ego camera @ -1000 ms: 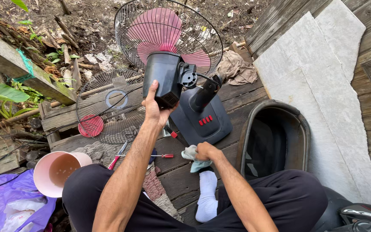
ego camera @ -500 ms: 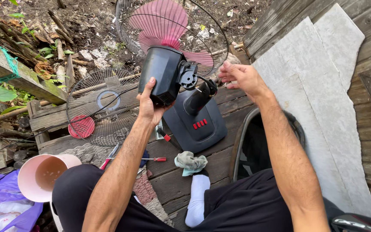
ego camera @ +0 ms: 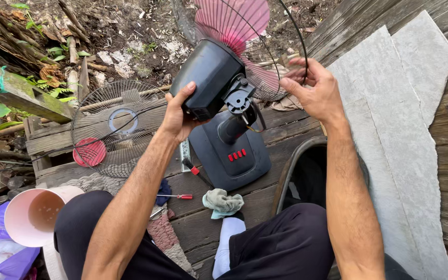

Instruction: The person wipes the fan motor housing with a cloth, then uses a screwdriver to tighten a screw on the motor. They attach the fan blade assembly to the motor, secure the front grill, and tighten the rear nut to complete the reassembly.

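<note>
A black table fan stands on the wooden boards, its base [ego camera: 234, 155] carrying red buttons. My left hand [ego camera: 178, 115] grips the black motor housing [ego camera: 208, 78] from behind. Pink blades [ego camera: 234, 18] turn toward the far ground inside the rear wire guard [ego camera: 265, 85]. My right hand [ego camera: 315, 91] is up at the right rim of that guard, fingers curled on its black ring. The detached front grille [ego camera: 112, 129] lies flat to the left with a pink cap [ego camera: 90, 152] on it.
A red-handled screwdriver [ego camera: 180, 196] and a grey-green rag [ego camera: 223, 202] lie on the boards near my knees. A pink bucket [ego camera: 35, 215] sits at the lower left. A dark tub [ego camera: 307, 176] and a grey sheet [ego camera: 390, 119] are on the right.
My right hand let go of the rag near the boards, rose up and took hold of the rear guard's rim. The view moved closer to the fan.
</note>
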